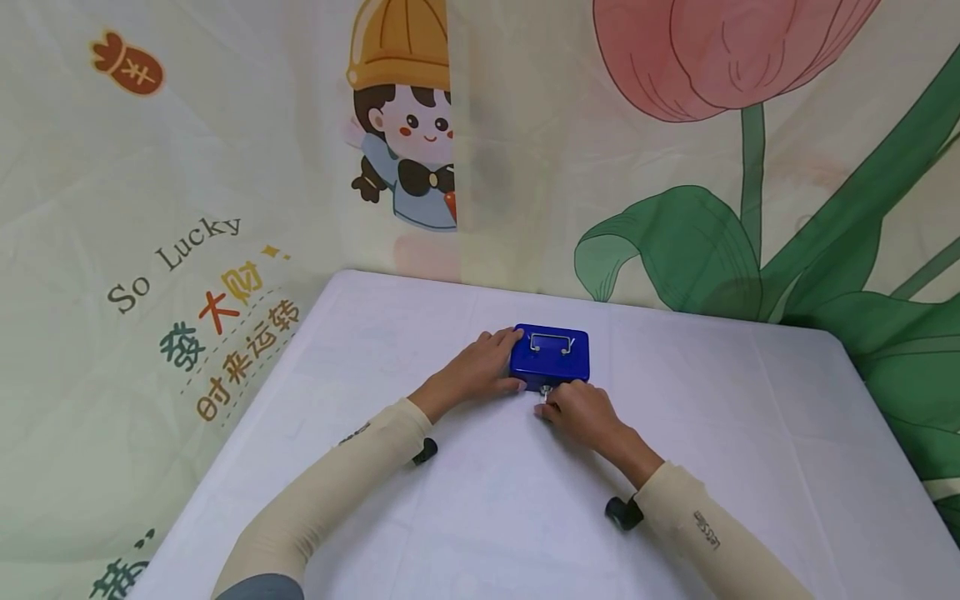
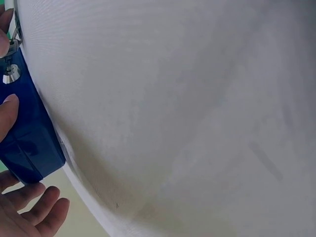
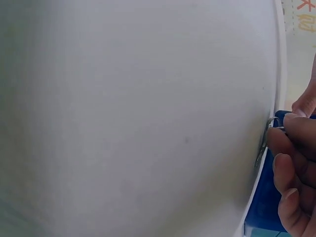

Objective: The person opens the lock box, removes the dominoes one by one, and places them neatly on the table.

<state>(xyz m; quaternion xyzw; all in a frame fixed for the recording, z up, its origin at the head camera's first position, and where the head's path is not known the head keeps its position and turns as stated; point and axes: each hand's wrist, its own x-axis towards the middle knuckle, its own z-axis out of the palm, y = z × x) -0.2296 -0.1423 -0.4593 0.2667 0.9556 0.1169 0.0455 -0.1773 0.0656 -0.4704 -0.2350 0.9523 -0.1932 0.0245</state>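
Observation:
A small blue metal cash box [image 1: 552, 364] with a wire handle [image 1: 551, 343] on its lid sits closed on the table. My left hand [image 1: 480, 368] grips its left side, the thumb on the front face and fingers around the side, as the left wrist view shows. At the front, a silver lock cylinder [image 2: 12, 74] sticks out with a key [image 2: 14, 47] in it. My right hand [image 1: 588, 412] pinches the key between thumb and curled index finger. A thin metal ring [image 3: 261, 145] hangs from the key in the right wrist view.
A white cloth covers the table [image 1: 465, 517]. Its far edge meets a printed backdrop [image 1: 525, 167] with a cartoon figure and a large tulip. Black wrist cameras [image 1: 624, 513] sit under both sleeved forearms.

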